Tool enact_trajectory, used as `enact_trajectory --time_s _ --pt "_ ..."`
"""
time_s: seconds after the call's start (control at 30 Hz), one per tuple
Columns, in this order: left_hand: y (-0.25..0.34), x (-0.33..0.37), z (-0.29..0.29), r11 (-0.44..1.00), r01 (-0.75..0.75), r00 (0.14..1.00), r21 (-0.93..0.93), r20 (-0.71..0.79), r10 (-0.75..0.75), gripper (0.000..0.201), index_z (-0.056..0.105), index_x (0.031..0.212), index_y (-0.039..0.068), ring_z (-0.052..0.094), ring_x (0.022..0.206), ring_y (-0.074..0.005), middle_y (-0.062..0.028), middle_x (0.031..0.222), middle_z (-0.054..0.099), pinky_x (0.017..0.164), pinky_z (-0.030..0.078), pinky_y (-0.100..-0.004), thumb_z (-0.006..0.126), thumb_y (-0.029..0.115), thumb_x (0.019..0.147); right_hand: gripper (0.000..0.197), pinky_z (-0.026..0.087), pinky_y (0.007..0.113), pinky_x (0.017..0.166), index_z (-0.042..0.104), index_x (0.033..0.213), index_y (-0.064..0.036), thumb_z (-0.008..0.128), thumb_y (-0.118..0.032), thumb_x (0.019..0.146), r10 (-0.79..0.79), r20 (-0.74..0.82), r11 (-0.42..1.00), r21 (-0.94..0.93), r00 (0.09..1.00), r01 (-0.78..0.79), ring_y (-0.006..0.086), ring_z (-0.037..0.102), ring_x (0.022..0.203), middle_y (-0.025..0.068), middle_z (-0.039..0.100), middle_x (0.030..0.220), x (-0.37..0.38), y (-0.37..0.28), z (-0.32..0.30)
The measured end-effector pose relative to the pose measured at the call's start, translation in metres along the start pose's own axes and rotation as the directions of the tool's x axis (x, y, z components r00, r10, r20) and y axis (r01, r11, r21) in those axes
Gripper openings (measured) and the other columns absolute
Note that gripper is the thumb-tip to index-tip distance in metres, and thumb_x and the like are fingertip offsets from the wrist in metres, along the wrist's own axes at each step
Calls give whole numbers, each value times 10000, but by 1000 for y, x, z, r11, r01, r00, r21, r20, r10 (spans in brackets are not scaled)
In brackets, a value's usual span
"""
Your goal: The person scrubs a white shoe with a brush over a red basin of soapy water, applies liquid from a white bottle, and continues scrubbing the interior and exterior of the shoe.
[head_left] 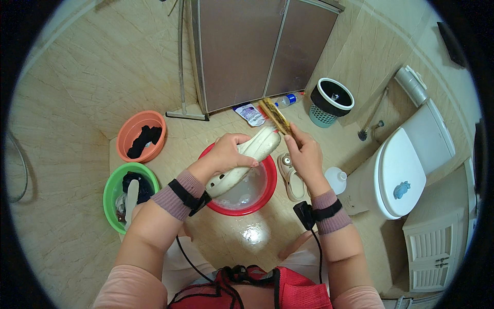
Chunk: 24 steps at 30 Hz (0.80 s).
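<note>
My left hand [226, 152] is wrapped round a white clog-style shoe [263, 143] with round holes near its lower end. The shoe is held tilted above a red basin [272, 181] of cloudy, sudsy water. In my right hand [307, 156] is a yellowish scrub brush [274, 114], gripped at its lower end. Its bristles are close to the shoe's upper end; whether they touch cannot be made out. A cream shoe [295, 184] stands on the floor right of the basin, near my right wrist.
At left, an orange basin [123, 129] holds dark cloth, and a green basin [109, 193] holds clothes and a pale, long item. A squeegee [188, 116], pouch [250, 114], bottle [288, 100], bin [324, 114], white jug [337, 179] and toilet [406, 159] stand around. The floor shines wet.
</note>
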<state>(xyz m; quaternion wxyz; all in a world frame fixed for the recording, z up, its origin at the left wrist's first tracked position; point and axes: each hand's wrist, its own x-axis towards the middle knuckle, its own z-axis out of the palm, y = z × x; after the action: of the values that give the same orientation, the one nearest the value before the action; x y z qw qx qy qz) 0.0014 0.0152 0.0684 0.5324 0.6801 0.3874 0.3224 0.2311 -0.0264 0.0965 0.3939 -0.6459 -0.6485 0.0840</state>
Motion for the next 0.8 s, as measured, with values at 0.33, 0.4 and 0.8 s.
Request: enact_trajectory --time_s 0.33,0.4,0.8 --pt "6 -1 0 999 24 1000 -34 -5 -25 475 691 1090 -14 666 811 -141 -89 948 717 774 523 -286 838 110 655 371 498 350 696 663 1243 -124 675 -208 882 46 3 983 179 999 -46 287 640 736 148 639 828 5 0 5" --pt "5 -2 -3 997 29 999 -75 -11 -30 481 682 1100 -25 667 810 -142 -93 953 715 770 526 -287 835 94 659 376 498 344 703 657 1251 -117 671 -208 887 -49 23 993 104 999 47 265 642 742 150 652 842 -10 -13 10" --pt "11 -9 -8 981 148 989 -122 2 -149 499 653 1151 -33 666 813 -136 -76 972 707 747 540 -284 824 55 689 391 512 418 742 659 1249 -139 640 -293 890 -108 81 992 79 991 102 328 657 811 164 656 884 -23 -34 5"
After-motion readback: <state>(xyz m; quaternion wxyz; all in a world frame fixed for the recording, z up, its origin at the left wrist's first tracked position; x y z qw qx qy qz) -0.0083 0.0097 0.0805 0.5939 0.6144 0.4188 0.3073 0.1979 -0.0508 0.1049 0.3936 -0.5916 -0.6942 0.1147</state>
